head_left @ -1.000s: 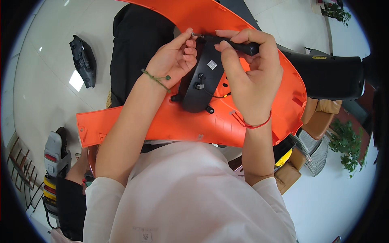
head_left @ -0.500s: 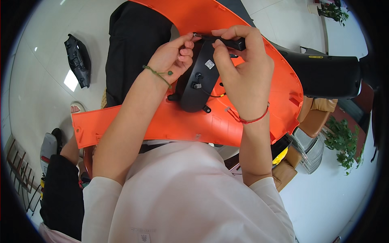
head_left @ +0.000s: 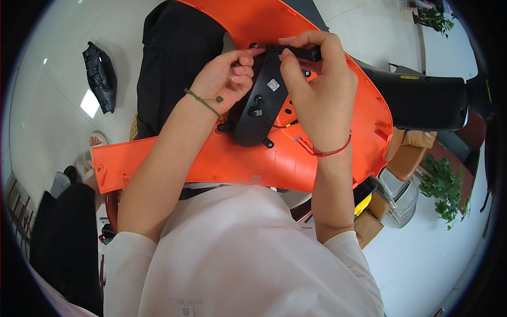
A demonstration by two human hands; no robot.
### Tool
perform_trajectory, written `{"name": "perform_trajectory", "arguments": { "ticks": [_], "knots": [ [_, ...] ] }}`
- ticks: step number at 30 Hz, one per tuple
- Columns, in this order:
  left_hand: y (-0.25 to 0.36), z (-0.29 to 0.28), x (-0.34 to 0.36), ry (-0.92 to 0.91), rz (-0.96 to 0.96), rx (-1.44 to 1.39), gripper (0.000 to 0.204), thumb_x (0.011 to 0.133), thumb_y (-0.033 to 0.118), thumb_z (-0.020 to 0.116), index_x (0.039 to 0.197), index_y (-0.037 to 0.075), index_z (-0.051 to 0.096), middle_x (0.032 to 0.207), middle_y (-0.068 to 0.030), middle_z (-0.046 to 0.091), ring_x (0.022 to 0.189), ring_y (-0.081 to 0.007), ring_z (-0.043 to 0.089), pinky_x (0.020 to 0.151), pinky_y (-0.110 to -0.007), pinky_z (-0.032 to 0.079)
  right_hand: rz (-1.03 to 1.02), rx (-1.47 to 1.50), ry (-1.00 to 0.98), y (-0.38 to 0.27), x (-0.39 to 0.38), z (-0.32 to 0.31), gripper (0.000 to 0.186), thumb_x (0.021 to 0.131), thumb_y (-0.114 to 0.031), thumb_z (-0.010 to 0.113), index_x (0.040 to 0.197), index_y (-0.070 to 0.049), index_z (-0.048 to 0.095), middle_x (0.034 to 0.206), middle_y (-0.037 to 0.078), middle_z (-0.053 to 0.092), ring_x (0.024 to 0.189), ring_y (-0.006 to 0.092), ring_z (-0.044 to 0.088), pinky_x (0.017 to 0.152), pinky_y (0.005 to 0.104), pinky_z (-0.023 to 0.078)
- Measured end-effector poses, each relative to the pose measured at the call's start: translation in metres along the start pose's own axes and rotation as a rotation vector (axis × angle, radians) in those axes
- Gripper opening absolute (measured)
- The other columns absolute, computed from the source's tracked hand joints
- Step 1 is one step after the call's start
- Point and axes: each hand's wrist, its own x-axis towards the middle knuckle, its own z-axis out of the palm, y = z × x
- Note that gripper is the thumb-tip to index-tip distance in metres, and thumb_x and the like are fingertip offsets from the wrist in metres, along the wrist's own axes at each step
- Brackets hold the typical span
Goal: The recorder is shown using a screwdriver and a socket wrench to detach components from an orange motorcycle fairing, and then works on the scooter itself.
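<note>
My right hand (head_left: 322,98) grips a black screwdriver (head_left: 311,53), held nearly level along the top end of a black curved housing (head_left: 251,132) with a small white sticker, fixings and a short cable. The housing lies on a large orange plastic panel (head_left: 369,148) with small holes and tabs. My left hand (head_left: 227,79) is palm up with fingers curled; its thumb and forefinger pinch at the screwdriver's tip beside a mounting point, and what they hold is too small to name.
A black moulded part (head_left: 99,76) lies on the tiled floor at left. A person in black trousers (head_left: 60,238) is at lower left. A black seat (head_left: 422,100), tan chairs (head_left: 406,158), stacked metal-framed seats (head_left: 401,206) and plants (head_left: 441,185) are at right.
My right hand and the screwdriver have shifted slightly up and left, more level at the left fingertips. The person in black trousers has moved further into view at lower left.
</note>
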Motion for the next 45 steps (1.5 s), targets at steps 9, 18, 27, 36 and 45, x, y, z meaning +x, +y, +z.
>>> {"name": "perform_trajectory", "arguments": {
  "ticks": [9, 18, 27, 36, 45],
  "knots": [
    [-0.005, 0.000, -0.003, -0.031, 0.004, -0.055, 0.031, 0.094, 0.006, 0.046, 0.121, -0.008, 0.047, 0.073, 0.0012, 0.047, 0.055, -0.0034, 0.041, 0.043, -0.016, 0.033, 0.003, -0.020, -0.022, -0.004, 0.004, 0.004, 0.018, 0.084, 0.000, 0.065, 0.099, -0.001, 0.054, 0.093, 0.008, 0.069, 0.079, 0.0139, 0.069, 0.063, 0.0235, 0.053],
    [-0.009, -0.001, -0.004, 0.014, 0.055, -0.020, 0.030, 0.093, 0.009, 0.049, 0.119, -0.007, 0.050, 0.073, 0.0016, 0.047, 0.056, -0.0038, 0.041, 0.043, -0.016, 0.034, 0.008, -0.027, -0.007, -0.004, 0.003, 0.007, 0.020, 0.084, -0.002, 0.066, 0.101, -0.002, 0.054, 0.092, 0.008, 0.069, 0.077, 0.0144, 0.069, 0.059, 0.0229, 0.053],
    [-0.019, -0.006, 0.010, 0.271, 0.587, 0.695, 0.019, 0.090, 0.009, 0.056, 0.106, 0.000, 0.057, 0.069, 0.0014, 0.050, 0.056, -0.0061, 0.045, 0.051, -0.021, 0.037, -0.057, -0.150, -0.054, -0.010, 0.006, 0.007, 0.021, 0.085, -0.008, 0.070, 0.103, -0.004, 0.059, 0.089, 0.008, 0.069, 0.079, 0.0165, 0.071, 0.060, 0.0238, 0.053],
    [-0.015, 0.017, -0.006, 0.264, 0.981, 1.493, 0.020, 0.084, 0.014, 0.067, 0.103, 0.008, 0.066, 0.074, -0.0050, 0.055, 0.066, -0.0181, 0.054, 0.064, -0.031, 0.046, -0.191, -0.367, 0.032, -0.003, 0.011, 0.003, 0.027, 0.085, -0.022, 0.068, 0.107, -0.008, 0.062, 0.080, 0.009, 0.061, 0.066, 0.0234, 0.064, 0.055, 0.0333, 0.051],
    [-0.013, 0.013, -0.003, 0.220, 1.169, 1.678, 0.020, 0.087, 0.010, 0.063, 0.106, 0.005, 0.067, 0.071, -0.0041, 0.051, 0.061, -0.0136, 0.049, 0.058, -0.028, 0.042, -0.269, -0.421, -0.092, -0.019, 0.021, -0.021, 0.021, 0.090, -0.010, 0.058, 0.108, -0.002, 0.066, 0.080, 0.010, 0.060, 0.067, 0.0209, 0.059, 0.061, 0.0315, 0.048]
  ]
}}
